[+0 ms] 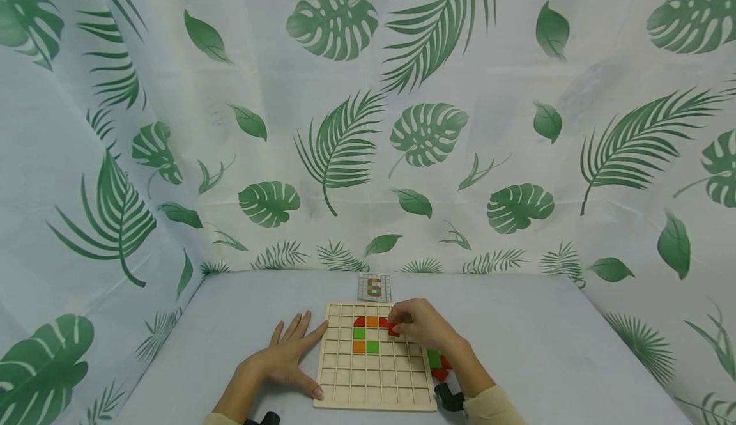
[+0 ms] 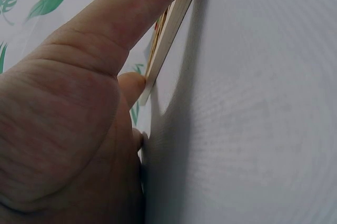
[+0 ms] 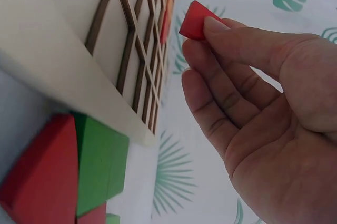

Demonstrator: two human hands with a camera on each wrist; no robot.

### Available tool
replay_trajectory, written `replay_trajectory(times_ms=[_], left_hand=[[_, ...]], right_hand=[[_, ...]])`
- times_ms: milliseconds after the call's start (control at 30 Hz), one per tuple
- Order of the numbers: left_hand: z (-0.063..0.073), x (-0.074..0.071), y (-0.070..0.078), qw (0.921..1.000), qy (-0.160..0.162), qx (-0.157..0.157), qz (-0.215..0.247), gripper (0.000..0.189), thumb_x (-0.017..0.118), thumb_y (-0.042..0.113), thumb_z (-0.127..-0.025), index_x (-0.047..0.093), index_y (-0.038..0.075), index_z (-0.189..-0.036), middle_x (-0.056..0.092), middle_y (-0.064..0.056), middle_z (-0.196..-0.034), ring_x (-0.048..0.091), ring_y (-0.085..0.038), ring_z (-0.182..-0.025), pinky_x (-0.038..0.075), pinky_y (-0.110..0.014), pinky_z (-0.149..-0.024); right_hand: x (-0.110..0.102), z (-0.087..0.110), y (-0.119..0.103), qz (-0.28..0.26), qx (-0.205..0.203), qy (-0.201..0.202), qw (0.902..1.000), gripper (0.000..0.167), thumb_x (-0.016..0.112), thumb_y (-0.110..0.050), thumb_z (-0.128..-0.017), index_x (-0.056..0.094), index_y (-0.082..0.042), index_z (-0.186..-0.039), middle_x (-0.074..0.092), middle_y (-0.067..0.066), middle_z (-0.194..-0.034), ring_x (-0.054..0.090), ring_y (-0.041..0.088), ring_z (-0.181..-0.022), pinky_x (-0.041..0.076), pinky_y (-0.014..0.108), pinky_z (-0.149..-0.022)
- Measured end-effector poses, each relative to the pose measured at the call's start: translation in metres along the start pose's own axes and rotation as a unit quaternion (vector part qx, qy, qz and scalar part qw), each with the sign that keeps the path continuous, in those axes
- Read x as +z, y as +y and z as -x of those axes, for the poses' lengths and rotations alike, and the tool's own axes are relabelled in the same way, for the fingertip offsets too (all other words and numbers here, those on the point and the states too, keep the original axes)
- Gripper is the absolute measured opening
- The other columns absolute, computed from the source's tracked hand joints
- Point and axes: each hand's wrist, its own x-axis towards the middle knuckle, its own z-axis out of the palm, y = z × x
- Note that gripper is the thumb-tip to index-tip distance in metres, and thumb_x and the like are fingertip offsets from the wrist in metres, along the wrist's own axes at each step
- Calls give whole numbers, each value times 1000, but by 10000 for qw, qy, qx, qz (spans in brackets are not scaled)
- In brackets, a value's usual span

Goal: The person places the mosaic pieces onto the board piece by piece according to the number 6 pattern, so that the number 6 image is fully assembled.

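Note:
A wooden grid board [image 1: 351,386] lies flat on the table. My right hand [image 1: 425,324] is over its upper right part and pinches a small red block [image 3: 191,22] between thumb and fingertips, raised off the grid in the right wrist view. My left hand [image 1: 284,356] is spread at the board's left side, thumb and index finger touching the edge, the other fingers straight. Set in the grid are a red piece with a rounded corner [image 1: 359,322], an orange square [image 1: 372,321], another red piece [image 1: 384,322], a green square [image 1: 359,333], a lower orange square [image 1: 359,347] and a second green square [image 1: 373,347].
A small pattern card [image 1: 374,287] with a coloured figure on a grid lies just beyond the board. Loose red blocks [image 3: 45,174] and green blocks [image 3: 100,163] sit by the board's right edge, partly hidden by my right arm. A leaf-print cloth [image 1: 437,233] hangs behind the table.

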Motion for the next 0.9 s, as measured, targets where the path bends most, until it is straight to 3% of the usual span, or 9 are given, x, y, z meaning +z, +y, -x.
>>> replay_trajectory(times_ms=[333,567,900], left_hand=[[1,-1,1,10000,-23,21,25,136,89,75,-55,26,29,-166,1,-23,-174,-4,-44,-162,-8,-71,-125],[2,-1,2,10000,-26,36,75,135,90,74,-55,26,29,-166,1,-23,-174,-4,-44,-162,-7,-71,-124],[2,-1,2,10000,4,31,56,136,90,74,-55,26,29,-166,2,-23,-174,-3,-44,-162,-8,-71,-124]], right_hand=[[4,-1,-2,143,-81,-255,9995,11,76,-1,-91,77,-11,-96,73,-7,-90,62,7,-79,54,25,-71],[8,0,-3,235,-231,-352,9988,8,79,-3,-90,78,-10,-93,75,-3,-93,61,8,-84,54,26,-73],[12,0,-5,125,-314,-433,9985,11,79,-1,-89,77,-12,-88,75,-2,-87,62,4,-76,55,22,-69]])
